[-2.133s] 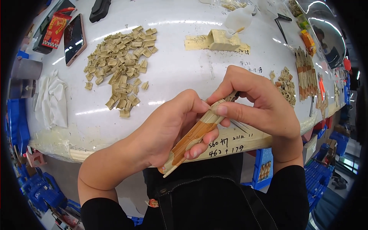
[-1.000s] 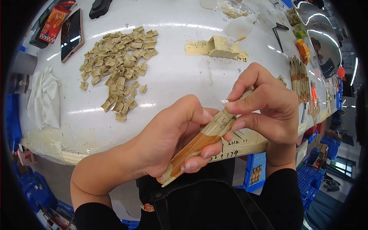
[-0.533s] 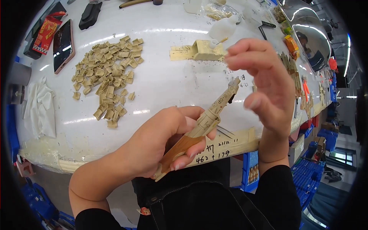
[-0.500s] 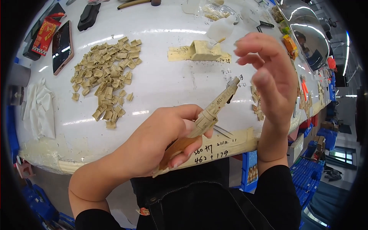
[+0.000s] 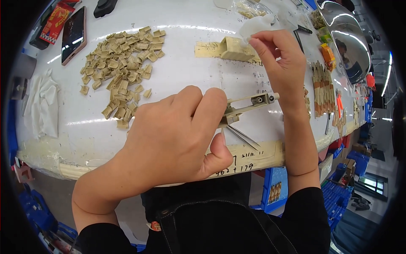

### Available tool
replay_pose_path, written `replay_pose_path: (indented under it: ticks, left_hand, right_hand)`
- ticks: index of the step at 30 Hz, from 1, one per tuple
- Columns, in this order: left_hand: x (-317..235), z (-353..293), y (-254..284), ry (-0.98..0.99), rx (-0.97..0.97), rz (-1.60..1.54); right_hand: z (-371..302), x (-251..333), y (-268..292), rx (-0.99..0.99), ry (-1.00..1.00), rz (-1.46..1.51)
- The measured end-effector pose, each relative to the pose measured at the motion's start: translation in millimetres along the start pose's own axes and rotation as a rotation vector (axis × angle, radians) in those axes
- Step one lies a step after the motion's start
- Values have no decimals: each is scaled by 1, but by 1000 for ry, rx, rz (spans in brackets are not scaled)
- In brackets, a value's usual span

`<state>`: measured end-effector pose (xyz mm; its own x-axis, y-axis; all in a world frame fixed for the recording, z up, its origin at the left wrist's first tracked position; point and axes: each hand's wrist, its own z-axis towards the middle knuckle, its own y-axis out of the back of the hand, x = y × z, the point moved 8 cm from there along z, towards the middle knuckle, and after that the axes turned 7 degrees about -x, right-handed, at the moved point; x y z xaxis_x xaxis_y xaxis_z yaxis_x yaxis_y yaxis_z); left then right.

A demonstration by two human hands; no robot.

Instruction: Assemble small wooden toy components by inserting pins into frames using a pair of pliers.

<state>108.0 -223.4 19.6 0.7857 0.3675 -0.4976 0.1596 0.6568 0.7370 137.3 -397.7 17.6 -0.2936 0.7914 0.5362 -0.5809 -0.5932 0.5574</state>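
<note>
My left hand point(image 5: 177, 131) is wrapped round a tan plastic model part point(image 5: 253, 103), shaped like a toy gun's long slim body; a slot and a dark round fitting show toward its tip. Most of the part is hidden behind my fingers. Farther off, my right hand point(image 5: 279, 57) is closed in a pinch at the tip of a translucent white bottle point(image 5: 253, 26). What lies between its fingertips is hidden. Beside that pinch, a tan hollow block point(image 5: 234, 47) sits on a strip of masking tape point(image 5: 206, 49). Metal tweezers point(image 5: 244, 138) lie below the part.
A pile of small curved tan pieces point(image 5: 122, 63) spreads on the left, near a phone point(image 5: 74, 36) and a white cloth point(image 5: 43, 103). On the right lie a row of slim tan parts point(image 5: 322, 91), an orange packet point(image 5: 328, 57) and a shiny metal dome point(image 5: 344, 38).
My right hand has gone from open in the air to a pinch by the bottle tip. My left hand has rolled over, turning the part's slotted side up.
</note>
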Motion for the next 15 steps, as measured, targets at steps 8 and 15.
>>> replay_pose_path:
  ticks: [8,15]
  left_hand:
    - [3,-4,-6,21,55,18]
    - [6,-6,-9,49,97,10]
  right_hand:
    - [-17,62,53,-174,17,462]
    - [-34,98,21,183,186,304]
